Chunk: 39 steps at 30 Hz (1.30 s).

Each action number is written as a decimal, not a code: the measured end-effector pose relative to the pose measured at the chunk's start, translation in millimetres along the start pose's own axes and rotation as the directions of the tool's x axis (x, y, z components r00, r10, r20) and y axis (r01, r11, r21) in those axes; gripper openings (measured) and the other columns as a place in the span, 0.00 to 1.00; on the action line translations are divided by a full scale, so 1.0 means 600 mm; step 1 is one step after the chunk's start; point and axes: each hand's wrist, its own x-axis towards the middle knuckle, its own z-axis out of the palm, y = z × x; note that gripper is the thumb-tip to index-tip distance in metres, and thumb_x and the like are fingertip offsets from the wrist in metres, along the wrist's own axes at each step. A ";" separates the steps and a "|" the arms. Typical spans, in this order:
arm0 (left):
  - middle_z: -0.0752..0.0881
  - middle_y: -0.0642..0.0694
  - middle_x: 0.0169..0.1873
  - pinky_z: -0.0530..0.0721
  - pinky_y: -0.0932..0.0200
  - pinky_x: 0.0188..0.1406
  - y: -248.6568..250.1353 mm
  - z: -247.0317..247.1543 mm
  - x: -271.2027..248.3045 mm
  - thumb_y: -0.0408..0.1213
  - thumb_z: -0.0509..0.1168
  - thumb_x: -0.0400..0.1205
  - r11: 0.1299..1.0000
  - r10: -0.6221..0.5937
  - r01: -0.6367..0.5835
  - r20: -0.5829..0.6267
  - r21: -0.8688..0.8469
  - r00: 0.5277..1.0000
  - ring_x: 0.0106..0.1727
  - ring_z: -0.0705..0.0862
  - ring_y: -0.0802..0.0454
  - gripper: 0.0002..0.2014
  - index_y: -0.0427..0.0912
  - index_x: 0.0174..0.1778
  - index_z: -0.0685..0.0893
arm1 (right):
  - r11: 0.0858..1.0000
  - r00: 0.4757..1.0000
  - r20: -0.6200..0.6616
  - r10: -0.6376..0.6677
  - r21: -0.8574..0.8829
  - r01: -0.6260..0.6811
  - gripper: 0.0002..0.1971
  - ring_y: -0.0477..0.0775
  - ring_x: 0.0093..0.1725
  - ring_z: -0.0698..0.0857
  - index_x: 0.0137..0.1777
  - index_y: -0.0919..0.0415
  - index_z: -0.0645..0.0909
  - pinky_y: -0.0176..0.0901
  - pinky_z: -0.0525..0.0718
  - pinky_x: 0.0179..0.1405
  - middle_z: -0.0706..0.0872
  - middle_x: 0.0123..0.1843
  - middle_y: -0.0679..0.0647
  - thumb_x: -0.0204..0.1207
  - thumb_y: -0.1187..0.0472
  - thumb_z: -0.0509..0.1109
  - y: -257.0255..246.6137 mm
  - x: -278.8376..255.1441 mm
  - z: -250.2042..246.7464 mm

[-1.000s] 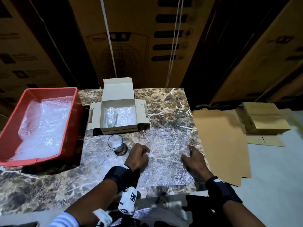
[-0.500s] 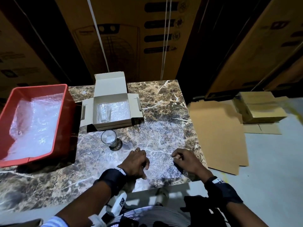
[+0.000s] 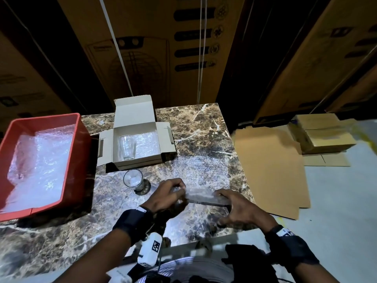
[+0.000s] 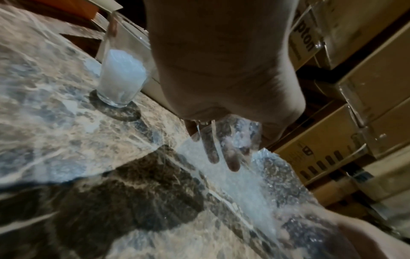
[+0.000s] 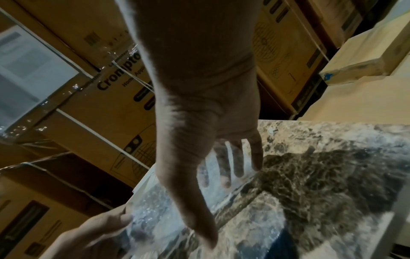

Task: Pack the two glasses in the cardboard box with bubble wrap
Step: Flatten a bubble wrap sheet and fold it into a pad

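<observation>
An open cardboard box (image 3: 134,111) stands at the back of the marble table (image 3: 204,123), lined with bubble wrap, and one clear glass (image 3: 127,148) stands upright in its left half. The second glass (image 3: 133,179) (image 4: 121,77) stands on the table just in front of the box, with white wrap stuffed inside. A bubble wrap sheet (image 3: 201,170) lies right of it. My left hand (image 3: 171,193) and right hand (image 3: 226,203) pinch the sheet's near edge and hold it raised off the table. Fingers (image 4: 230,157) (image 5: 237,164) show through the wrap.
A red crate (image 3: 44,117) holding more bubble wrap fills the table's left side. Off the right edge, flat cardboard (image 3: 271,170) and a stack of folded boxes (image 3: 322,135) lie lower down. Tall cartons (image 3: 163,48) rise behind the table.
Both hands lay on the sheet's near end a second ago. They have since taken hold of its near edge and lifted it up and away from me.
</observation>
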 end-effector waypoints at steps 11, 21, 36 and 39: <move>0.91 0.33 0.50 0.88 0.49 0.49 0.007 -0.011 0.049 0.61 0.75 0.78 0.870 -0.141 0.048 -0.156 -0.490 0.978 0.51 0.92 0.40 0.25 0.51 0.64 0.81 | 0.890 0.852 -0.498 0.158 0.445 0.096 0.03 0.40 0.51 0.88 0.50 0.58 0.91 0.22 0.81 0.41 0.91 0.53 0.47 0.81 0.65 0.76 0.001 0.046 -0.048; 0.87 0.34 0.46 0.87 0.55 0.38 -0.046 -0.010 0.094 0.31 0.78 0.79 0.933 -0.258 0.175 -0.246 -0.313 0.934 0.39 0.86 0.49 0.25 0.50 0.68 0.78 | 0.915 0.781 -0.590 0.205 0.398 0.060 0.05 0.41 0.54 0.86 0.55 0.54 0.90 0.41 0.85 0.54 0.89 0.57 0.43 0.83 0.57 0.75 -0.003 0.121 -0.085; 0.89 0.44 0.41 0.90 0.43 0.43 -0.055 0.008 0.119 0.30 0.75 0.79 0.989 -0.146 0.139 -0.273 -0.047 0.951 0.40 0.90 0.47 0.30 0.52 0.74 0.72 | 0.971 0.710 -0.668 0.224 0.212 -0.108 0.03 0.45 0.41 0.88 0.46 0.50 0.88 0.42 0.77 0.36 0.92 0.47 0.44 0.79 0.53 0.74 0.009 0.190 -0.103; 0.87 0.45 0.41 0.89 0.43 0.43 -0.056 0.009 0.118 0.30 0.74 0.80 0.994 -0.109 0.104 -0.286 -0.032 0.952 0.40 0.89 0.48 0.29 0.54 0.74 0.71 | 0.976 0.691 -0.697 0.194 0.209 -0.064 0.03 0.47 0.45 0.89 0.45 0.50 0.88 0.41 0.78 0.37 0.92 0.46 0.44 0.80 0.54 0.75 0.005 0.188 -0.103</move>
